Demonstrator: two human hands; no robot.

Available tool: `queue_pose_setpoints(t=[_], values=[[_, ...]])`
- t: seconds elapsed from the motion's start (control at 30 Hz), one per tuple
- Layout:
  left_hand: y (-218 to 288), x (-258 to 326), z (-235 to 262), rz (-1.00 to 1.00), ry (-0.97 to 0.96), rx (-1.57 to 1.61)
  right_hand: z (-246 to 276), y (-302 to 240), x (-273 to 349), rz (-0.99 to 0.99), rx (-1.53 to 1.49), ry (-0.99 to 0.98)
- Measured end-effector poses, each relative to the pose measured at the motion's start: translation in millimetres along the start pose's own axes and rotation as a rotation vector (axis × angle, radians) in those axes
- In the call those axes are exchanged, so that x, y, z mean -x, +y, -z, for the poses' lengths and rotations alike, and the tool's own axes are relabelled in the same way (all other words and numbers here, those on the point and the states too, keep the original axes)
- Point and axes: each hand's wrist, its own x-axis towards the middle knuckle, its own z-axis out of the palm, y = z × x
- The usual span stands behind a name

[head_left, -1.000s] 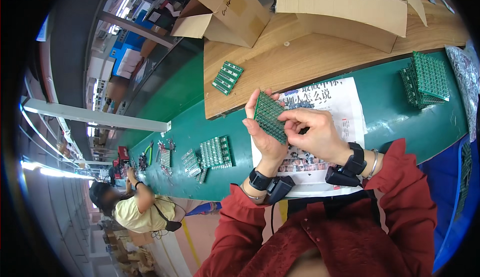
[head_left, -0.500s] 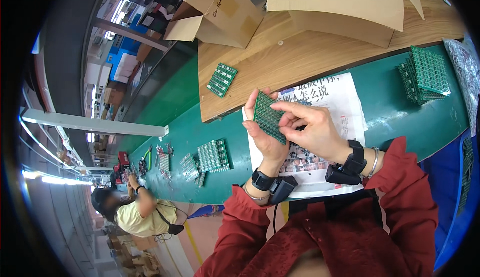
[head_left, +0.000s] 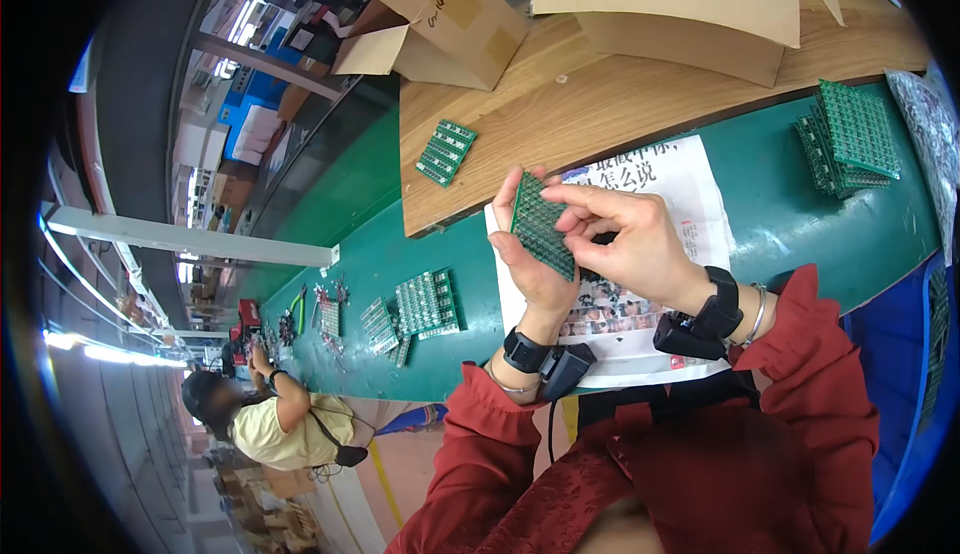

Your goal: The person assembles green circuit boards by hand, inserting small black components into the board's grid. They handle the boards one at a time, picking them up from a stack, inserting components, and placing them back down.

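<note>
My left hand (head_left: pixel 535 274) grips a green circuit board panel (head_left: pixel 541 226) by its edges, tilted above a sheet of newspaper (head_left: pixel 708 224). The panel's face carries dense rows of small parts. Over its right side, my right hand (head_left: pixel 635 244) has its fingers bent and bunched, with the index fingertip at the board's upper part. Whether anything small sits between those fingertips is too fine to make out. Both wrists wear black strapped devices.
On the green table (head_left: pixel 770 224) stand a stack of circuit boards (head_left: pixel 858 134) at right and more boards (head_left: pixel 427 304) at left. One board (head_left: pixel 446 152) lies on the wooden board (head_left: pixel 560 114), near cardboard boxes (head_left: pixel 690 4). A co-worker (head_left: pixel 285 424) sits far left.
My right hand's fingers have shifted slightly over the panel and curled more. My left hand keeps its hold. The whole view has moved a little.
</note>
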Motion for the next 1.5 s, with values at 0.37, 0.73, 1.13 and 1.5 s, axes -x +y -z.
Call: queue_pose_setpoints(t=[0.37, 0.73, 1.13, 1.5], values=[[-3, 4, -8, 0.012, -0.023, -0.073, 1, 0, 2, 0.002, 0.036, -0.014], [-3, 4, -10, -0.002, -0.022, -0.176, -2, 1, 3, 0.166, 0.262, 0.054], [-5, 5, -6, 0.062, -0.039, -0.059, 3, -4, -4, 0.058, 0.007, 0.037], [-6, 8, -5, 0.037, -0.117, -0.096, 3, -5, -2, 0.065, 0.073, 0.042]])
